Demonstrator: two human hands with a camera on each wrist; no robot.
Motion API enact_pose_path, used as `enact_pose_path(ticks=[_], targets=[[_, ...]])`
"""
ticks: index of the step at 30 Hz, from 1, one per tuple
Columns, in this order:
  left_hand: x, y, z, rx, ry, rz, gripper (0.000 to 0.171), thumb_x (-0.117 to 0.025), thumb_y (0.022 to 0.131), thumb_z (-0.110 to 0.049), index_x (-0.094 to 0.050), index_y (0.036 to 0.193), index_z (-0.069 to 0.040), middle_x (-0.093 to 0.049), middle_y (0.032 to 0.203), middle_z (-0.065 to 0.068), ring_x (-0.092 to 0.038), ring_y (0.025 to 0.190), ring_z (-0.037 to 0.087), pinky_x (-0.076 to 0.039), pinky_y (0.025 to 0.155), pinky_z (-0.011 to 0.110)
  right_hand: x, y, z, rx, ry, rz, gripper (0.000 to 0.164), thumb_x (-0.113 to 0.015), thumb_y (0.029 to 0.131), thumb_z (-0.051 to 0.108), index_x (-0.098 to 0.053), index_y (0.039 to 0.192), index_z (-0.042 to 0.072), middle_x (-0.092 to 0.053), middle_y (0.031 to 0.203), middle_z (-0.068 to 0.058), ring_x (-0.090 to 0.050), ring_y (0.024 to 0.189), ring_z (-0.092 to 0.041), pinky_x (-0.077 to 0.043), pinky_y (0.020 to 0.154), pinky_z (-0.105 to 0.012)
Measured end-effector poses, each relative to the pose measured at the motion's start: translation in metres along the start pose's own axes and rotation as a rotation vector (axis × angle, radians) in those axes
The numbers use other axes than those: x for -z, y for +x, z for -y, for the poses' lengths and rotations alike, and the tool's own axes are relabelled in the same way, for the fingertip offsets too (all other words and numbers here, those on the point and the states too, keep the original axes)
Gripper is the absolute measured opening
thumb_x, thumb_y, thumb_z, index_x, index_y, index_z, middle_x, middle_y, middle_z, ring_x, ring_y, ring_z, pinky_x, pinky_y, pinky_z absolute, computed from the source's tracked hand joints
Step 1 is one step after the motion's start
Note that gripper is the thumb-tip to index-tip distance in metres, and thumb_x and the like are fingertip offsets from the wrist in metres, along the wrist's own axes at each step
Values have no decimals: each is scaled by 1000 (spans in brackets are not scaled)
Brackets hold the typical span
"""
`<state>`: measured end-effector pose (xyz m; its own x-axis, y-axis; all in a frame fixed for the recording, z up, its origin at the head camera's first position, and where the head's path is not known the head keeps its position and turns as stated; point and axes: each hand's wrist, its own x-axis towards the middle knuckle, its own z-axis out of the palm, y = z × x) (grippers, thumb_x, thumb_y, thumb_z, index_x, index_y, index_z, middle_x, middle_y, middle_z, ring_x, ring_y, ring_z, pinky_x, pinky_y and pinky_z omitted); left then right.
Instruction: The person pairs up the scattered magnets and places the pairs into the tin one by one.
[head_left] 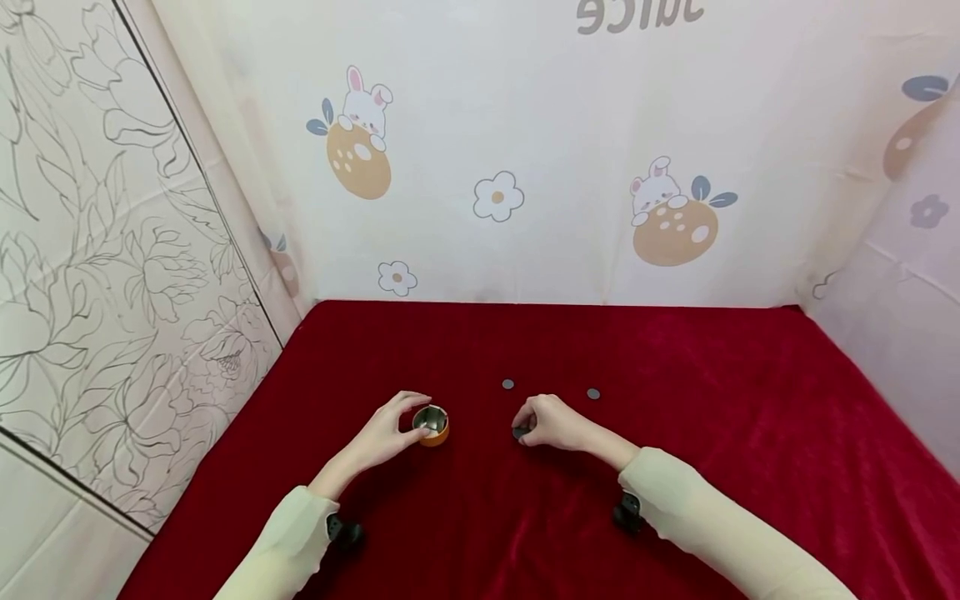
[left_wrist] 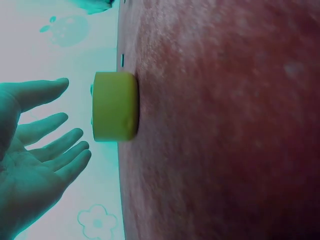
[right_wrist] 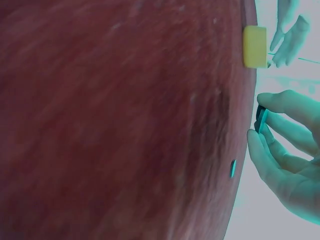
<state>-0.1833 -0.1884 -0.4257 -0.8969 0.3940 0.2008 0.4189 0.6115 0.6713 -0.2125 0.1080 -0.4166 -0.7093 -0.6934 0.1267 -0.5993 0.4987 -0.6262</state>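
Observation:
A small round orange container [head_left: 437, 441] with a shiny metallic inside stands on the red cloth. My left hand [head_left: 384, 432] is at its left side, thumb and fingers spread; in the left wrist view the fingers [left_wrist: 45, 92] hover above and apart from the container's wall [left_wrist: 115, 107]. To the right, my right hand [head_left: 553, 423] pinches a small dark coin-like disc [right_wrist: 260, 119] between thumb and fingertips, held above the cloth. Two similar grey discs lie flat farther back, one at centre [head_left: 507, 384] and another to the right [head_left: 593, 393].
A red velvety cloth [head_left: 675, 358] covers the table. Behind it hangs a pale curtain [head_left: 450, 242] printed with rabbits and flowers, and a floral panel [head_left: 112, 275] stands at the left. A dark wrist device [head_left: 628, 512] sits under the right sleeve.

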Motion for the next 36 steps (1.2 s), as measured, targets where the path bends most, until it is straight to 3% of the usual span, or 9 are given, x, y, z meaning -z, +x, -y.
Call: enact_pose_path(ticks=[7,17,24,30,36], targets=[[3,-6,6,86,-64,39,51,-64,82,-13,-45,127,0,-46,122,13,-47,111,35,-42,87,43,-8,15,16,4,34,-24,16,-67,74,3,-68,90,-1,-63,85,-5,-58,73,-15,-46,62,-19],[0,-9,17,139,-212,73,51,-62,82,-10,-43,127,4,-45,123,17,-47,112,34,-42,88,40,-21,34,36,-34,93,-77,15,-68,75,5,-68,90,2,-60,84,-4,-57,74,-15,-45,63,-18],[8,-12,-10,134,-278,117,46,-56,83,3,-38,124,16,-42,121,31,-46,108,44,-41,86,49,-30,42,43,-35,137,-104,15,-68,75,4,-68,90,1,-62,85,-5,-57,75,-16,-45,63,-18],[-3,-7,16,145,-280,116,48,-58,84,-5,-41,125,12,-43,123,28,-50,107,37,-45,84,39,-38,50,48,-42,142,-124,15,-68,75,4,-68,90,1,-61,83,-5,-57,73,-15,-45,63,-19],[-4,-6,22,166,-277,101,46,-60,84,-9,-45,125,6,-47,121,23,-52,106,33,-47,82,32,-46,58,53,-44,162,-140,15,-68,75,4,-68,90,-1,-61,83,-6,-56,73,-14,-45,62,-19]])
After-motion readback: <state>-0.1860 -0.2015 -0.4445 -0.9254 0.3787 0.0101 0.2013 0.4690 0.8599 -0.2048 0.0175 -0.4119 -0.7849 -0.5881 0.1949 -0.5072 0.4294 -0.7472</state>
